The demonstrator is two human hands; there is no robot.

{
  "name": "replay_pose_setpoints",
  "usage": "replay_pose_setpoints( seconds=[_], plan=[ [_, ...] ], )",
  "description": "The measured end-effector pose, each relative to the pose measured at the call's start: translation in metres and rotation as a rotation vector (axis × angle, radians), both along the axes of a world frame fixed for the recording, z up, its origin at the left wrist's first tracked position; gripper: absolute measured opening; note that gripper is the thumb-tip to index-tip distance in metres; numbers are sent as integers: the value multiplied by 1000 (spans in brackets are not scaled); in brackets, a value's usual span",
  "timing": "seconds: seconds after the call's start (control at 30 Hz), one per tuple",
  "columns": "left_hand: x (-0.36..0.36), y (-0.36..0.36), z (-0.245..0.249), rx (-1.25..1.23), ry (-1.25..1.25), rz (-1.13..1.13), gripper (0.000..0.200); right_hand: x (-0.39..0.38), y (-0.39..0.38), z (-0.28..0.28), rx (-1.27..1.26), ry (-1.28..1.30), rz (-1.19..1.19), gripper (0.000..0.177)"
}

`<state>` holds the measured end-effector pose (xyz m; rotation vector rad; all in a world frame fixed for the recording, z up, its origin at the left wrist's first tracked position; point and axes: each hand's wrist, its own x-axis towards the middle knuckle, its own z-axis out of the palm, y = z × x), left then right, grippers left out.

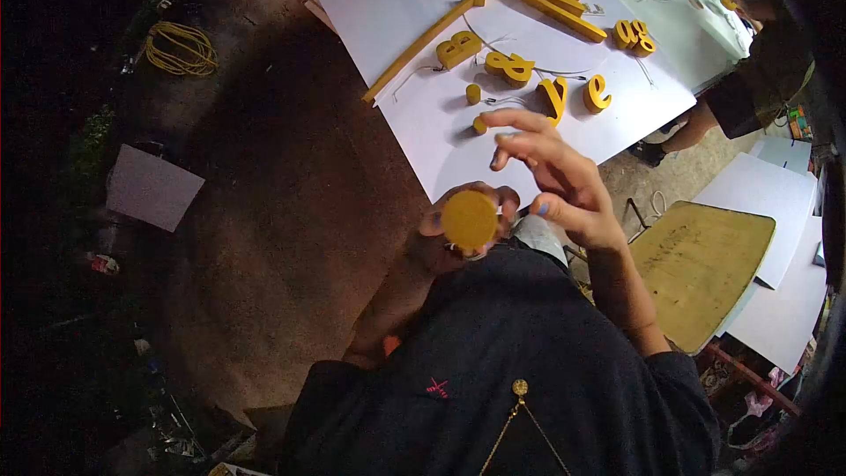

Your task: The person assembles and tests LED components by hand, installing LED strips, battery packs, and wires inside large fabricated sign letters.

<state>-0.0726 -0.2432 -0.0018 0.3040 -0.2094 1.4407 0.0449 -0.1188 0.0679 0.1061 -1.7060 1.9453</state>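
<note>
A round yellow disc-shaped piece [470,219] faces up in my left hand [432,227], whose fingers wrap round its edge close to my chest. My right hand [564,178] is raised just to the right of it, fingers apart and bent, holding nothing I can see. Beyond my fingertips, two small yellow round pieces [473,93] stand on the white table [414,137]. Near them lie yellow letters: a "y" [553,99], an "e" [597,94], an ampersand [509,68] and a "B" [458,49], some with thin wires.
A long yellow strip [436,35] and a large "M" piece [560,2] lie farther back on the table. At right are a worn yellow chair [702,269] and white sheets [775,308]. Another person's leg [692,130] shows beside the table. A coiled yellow cable [181,48] lies at left.
</note>
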Motion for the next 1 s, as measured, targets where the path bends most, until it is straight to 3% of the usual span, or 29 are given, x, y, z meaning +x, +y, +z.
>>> replay_pose_setpoints(
  seconds=[0.03, 0.07, 0.17, 0.23, 0.3, 0.37, 0.47, 0.57, 0.7, 0.77, 0.83, 1.0],
  plan=[
    [1, 2, 3, 86, 11, 30, 60, 1, 1, -1, -62, 12, -17, 49],
    [-2, 7, 8, 175, -95, -78, 57, 3, 3, -1, -64, 12, -16, 49],
    [-8, 14, 4, 348, -46, -118, 53, 9, 11, -4, -91, 23, -14, 51],
    [-4, 10, -2, 314, -45, -64, 51, 11, 10, -5, -101, 31, -33, 49],
    [-6, 13, 2, 359, 152, 80, 52, 14, 10, -3, -78, 28, -26, 49],
    [-2, 10, 19, 216, 186, 123, 46, 19, 10, -2, -55, 8, -18, 50],
    [-4, 10, 19, 63, 313, 163, 84, 29, 12, -1, -3, -41, -8, 54],
    [-10, 15, 11, -8, 394, 88, 100, 39, 16, 2, 24, -103, 11, 58],
    [4, 23, 19, -69, 467, 211, 89, 47, 21, 7, 102, -115, -60, 62],
    [9, 28, 21, -197, 636, 345, 76, 54, 23, 11, 186, -134, -117, 63],
    [13, 36, 22, -125, 666, 394, 67, 63, 22, 15, 150, -275, -217, 67],
    [22, 49, 33, -132, 769, 493, 57, 72, 24, 15, 309, -140, -423, 59]
  ],
)
